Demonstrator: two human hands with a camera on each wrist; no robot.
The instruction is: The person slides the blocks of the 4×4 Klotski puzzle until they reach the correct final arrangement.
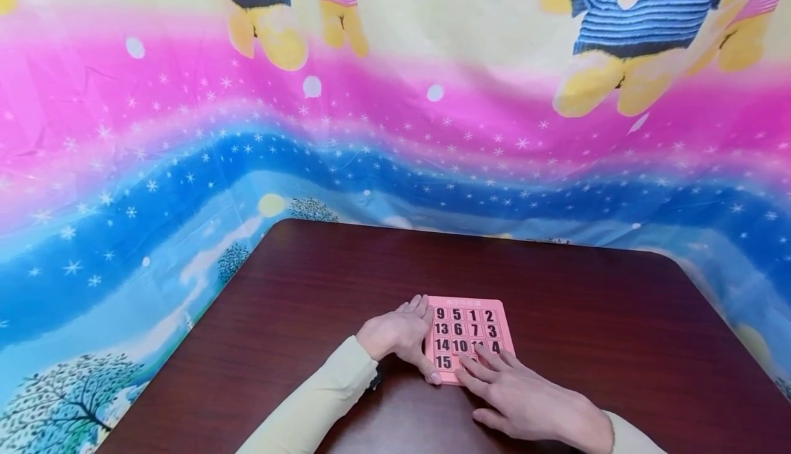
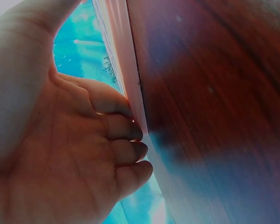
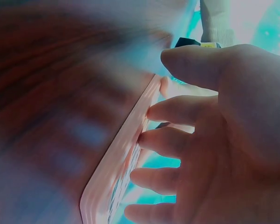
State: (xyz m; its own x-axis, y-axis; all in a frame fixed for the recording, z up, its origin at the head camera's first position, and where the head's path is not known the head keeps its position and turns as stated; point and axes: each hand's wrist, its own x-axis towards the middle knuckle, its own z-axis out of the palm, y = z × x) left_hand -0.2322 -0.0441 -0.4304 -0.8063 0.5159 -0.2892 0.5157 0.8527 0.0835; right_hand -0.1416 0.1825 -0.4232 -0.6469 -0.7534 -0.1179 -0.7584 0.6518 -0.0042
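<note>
A pink number slide puzzle (image 1: 458, 330) lies flat on the dark wooden table, with black numbers on its square tiles. Along its left side rests my left hand (image 1: 398, 334), the thumb at the near left corner and the fingers stretched toward the far one. The left wrist view shows those fingertips against the puzzle's side edge (image 2: 130, 60). My right hand (image 1: 525, 393) reaches over the near right part, fingers spread, fingertips on the lower tiles, thumb off the board. Some bottom-row tiles are hidden under these fingers. The top row reads 9, 5, 1, 2.
The brown table (image 1: 346, 262) has rounded far corners. Behind it and at its sides hangs a colourful cloth (image 1: 395, 117) printed with bears, snowflakes and trees. A small black object (image 1: 375, 377) sits at the left wrist, by the pale sleeve (image 1: 315, 399).
</note>
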